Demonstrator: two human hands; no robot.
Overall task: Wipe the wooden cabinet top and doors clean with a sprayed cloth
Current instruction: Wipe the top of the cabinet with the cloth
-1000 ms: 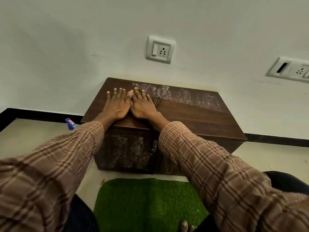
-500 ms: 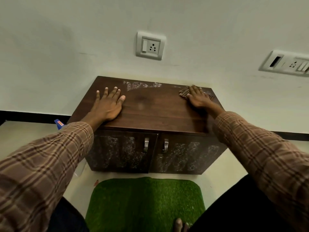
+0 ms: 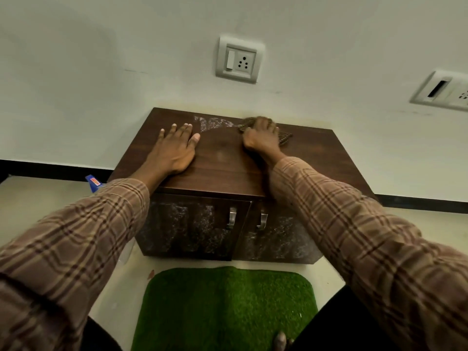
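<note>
Left hand point(image 3: 174, 148) lies flat, fingers straight; right hand point(image 3: 260, 136) seemingly presses flat.

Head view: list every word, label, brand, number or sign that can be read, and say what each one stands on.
No text can be read here.
Blue object on the floor left of the wooden cabinet: it carries an orange-red label, too small and blurred to read.
Wall socket and second wall plate: no lettering visible.
Cabinet door handles, cloth and green mat: no markings.
</note>
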